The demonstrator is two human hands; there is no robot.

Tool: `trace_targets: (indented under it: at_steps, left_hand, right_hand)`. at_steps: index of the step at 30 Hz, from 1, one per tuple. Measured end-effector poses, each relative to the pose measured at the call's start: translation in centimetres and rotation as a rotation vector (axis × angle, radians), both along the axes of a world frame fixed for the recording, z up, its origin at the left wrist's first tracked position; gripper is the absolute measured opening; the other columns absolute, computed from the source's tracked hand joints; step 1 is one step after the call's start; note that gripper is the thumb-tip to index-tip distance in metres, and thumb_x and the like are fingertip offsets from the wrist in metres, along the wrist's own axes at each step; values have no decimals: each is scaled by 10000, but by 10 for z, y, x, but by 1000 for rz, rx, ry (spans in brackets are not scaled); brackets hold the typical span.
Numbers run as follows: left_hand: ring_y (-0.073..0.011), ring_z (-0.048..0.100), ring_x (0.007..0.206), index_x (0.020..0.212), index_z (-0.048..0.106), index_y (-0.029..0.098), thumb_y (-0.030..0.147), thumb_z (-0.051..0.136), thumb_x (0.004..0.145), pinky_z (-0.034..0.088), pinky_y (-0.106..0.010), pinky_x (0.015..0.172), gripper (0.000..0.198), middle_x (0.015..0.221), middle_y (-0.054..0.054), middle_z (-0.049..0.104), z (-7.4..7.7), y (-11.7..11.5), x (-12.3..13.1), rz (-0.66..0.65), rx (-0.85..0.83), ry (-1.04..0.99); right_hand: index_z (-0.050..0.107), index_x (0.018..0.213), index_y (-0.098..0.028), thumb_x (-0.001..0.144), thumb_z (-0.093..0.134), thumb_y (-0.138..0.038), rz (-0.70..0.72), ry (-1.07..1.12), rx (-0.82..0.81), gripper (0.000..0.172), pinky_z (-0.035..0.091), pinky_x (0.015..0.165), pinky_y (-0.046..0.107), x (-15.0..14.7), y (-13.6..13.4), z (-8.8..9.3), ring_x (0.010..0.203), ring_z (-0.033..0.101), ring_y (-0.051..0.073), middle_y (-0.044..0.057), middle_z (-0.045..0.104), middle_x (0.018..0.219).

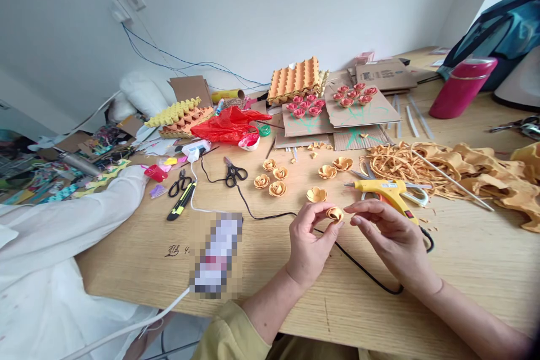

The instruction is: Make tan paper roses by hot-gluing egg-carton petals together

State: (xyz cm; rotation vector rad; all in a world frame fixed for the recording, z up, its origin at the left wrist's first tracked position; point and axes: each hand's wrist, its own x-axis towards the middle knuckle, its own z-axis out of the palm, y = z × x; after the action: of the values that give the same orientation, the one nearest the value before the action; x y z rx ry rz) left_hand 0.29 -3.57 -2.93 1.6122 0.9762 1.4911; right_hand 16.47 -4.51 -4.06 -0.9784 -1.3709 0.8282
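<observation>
My left hand (310,242) pinches a small orange rolled paper rose (335,214) between thumb and fingers, just above the wooden table (261,270). My right hand (390,233) hovers close beside the rose with its fingers curled and thumb and forefinger near it; nothing shows in it. A yellow glue gun (390,190) lies right behind my right hand, its black cord running under both hands. Several finished orange roses (272,177) sit further back, one (316,194) just behind my left hand.
A pile of orange strips and scraps (455,171) fills the right. Black scissors (234,171), a second pair (180,183) and a utility knife (181,202) lie left. Cardboard with pink roses (337,102), egg trays (295,79), a pink bottle (462,87). A person's white sleeve (71,219) rests at left.
</observation>
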Motion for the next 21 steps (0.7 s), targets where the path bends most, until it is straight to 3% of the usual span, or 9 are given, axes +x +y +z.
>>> trace_targets:
  at_steps: [5,9,21]
  left_hand:
    - [-141,696,900,1041,671,179,110,712,834,596,-272,878,222,971,-41,688,0,0,0,3,-20,2]
    - [-134,695,883,1026,669,176,103,715,824,591,-259,861,220,964,-39,692,0,0,0,4,-39,0]
    - [-130,697,872,1026,659,173,124,714,819,581,-249,850,220,963,-39,703,-1,0,0,21,-64,25]
  right_hand:
    - [714,873,-297,845,767,-287,2,228,-104,61,507,714,252,1,4,7,813,602,144,-5,666,867]
    - [751,775,-275,767,835,-345,-10,307,-216,110,485,637,234,7,9,8,709,571,125,-10,670,775]
    - [755,841,-242,828,746,-473,75,421,-343,232,482,624,269,9,14,16,661,534,128,20,672,791]
